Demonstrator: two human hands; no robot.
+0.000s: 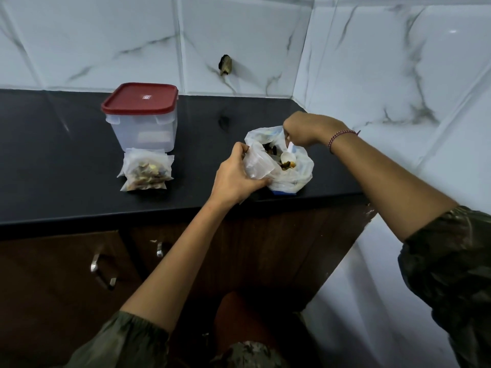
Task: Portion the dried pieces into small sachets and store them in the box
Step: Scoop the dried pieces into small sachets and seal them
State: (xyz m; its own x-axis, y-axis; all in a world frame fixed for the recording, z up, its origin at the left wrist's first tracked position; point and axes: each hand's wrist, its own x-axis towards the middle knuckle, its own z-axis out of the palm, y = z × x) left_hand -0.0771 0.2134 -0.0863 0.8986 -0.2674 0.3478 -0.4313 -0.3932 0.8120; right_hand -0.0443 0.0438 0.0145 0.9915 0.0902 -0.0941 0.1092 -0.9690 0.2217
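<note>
Two hands work at the right end of a black countertop (pixel 53 155). The left hand (pixel 235 179) curls its fingers and thumb round a small translucent sachet (pixel 256 164), holding it against the rim of a crumpled white plastic bag (pixel 292 179). The right hand (pixel 303 128), fingers closed in a fist, grips the handle of a white spoon (pixel 286 156). The spoon's bowl dips into the bag, just beside the sachet, among dark and yellowish dried pieces (pixel 287 164). Marble-look white tiles (pixel 398 62) cover the corner walls behind, and brown cabinet doors (pixel 53 274) with metal handles sit below the counter. Well to the left stands a clear plastic box (pixel 143 131) with its red lid (pixel 140 98) on. Just in front of it lies a small stack of filled sachets (pixel 146 172).
</note>
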